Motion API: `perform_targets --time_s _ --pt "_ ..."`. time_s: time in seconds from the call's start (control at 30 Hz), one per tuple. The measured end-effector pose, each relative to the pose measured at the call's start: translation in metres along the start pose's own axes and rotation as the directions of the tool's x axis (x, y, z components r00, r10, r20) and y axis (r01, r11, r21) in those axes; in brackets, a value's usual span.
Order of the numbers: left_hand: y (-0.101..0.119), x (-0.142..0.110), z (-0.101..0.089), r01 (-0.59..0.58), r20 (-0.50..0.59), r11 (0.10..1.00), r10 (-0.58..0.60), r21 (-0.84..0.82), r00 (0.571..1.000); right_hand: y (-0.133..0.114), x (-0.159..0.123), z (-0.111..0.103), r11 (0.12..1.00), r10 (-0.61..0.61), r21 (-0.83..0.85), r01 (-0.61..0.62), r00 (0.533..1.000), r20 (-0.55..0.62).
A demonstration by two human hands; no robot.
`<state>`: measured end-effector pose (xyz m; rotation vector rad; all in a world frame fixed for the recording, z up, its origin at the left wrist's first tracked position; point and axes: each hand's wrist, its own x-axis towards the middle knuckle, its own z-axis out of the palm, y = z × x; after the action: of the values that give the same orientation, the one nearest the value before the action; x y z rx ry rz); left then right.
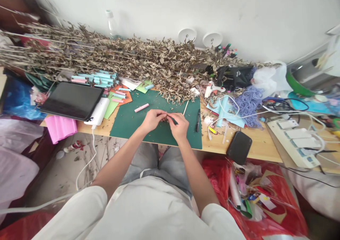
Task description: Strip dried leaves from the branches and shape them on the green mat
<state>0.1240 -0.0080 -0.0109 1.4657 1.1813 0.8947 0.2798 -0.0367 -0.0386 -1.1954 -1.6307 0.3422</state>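
Over the green cutting mat [127, 125], my left hand [155, 119] and my right hand [178, 125] meet with their fingertips pinched together. Between them is a small brownish bit, perhaps dried leaf, too small to make out surely. A pink paper roll [141, 108] lies on the mat left of my hands. To the right, a thin pale stick [186, 107] and a black pen [198, 120] rest on the mat. Dried leafy stalks [170, 63] are heaped just beyond, with crumbs scattered on the mat.
Blue rolls [102, 78], a tablet [73, 99] and a white power bank [97, 111] sit at left. On the right are a glue gun [214, 89], purple cord [249, 105], a black case [239, 147] and a power strip [294, 142]. A red bag [287, 197] stands below the table edge.
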Motion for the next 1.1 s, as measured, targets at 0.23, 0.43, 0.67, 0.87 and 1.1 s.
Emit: perform_targets --time_s 0.23,0.43,0.67,0.87,1.1 --pt "-0.002 -0.001 0.002 0.018 -0.031 1.0 -0.019 -0.013 0.999 0.002 -0.001 0.001 1.0 0.004 -0.015 -0.004 1.0 -0.025" --pt "-0.005 -0.001 0.004 -0.007 -0.084 0.997 0.013 0.075 0.996 0.0 -0.001 0.0 1.0 -0.014 0.008 0.014 0.998 -0.062" --pt "0.001 -0.004 0.002 -0.118 -0.002 0.983 0.12 0.143 0.993 0.001 -0.001 0.001 1.0 0.01 -0.021 -0.011 0.999 -0.053" --pt "0.005 -0.007 0.002 -0.173 -0.002 0.943 0.181 0.283 0.983 0.002 -0.002 0.002 0.998 -0.001 -0.059 0.001 1.0 -0.007" --pt "0.004 -0.01 0.019 -0.131 -0.154 0.951 0.179 0.282 0.972 -0.002 -0.004 0.001 0.991 -0.014 -0.136 0.007 0.999 -0.047"
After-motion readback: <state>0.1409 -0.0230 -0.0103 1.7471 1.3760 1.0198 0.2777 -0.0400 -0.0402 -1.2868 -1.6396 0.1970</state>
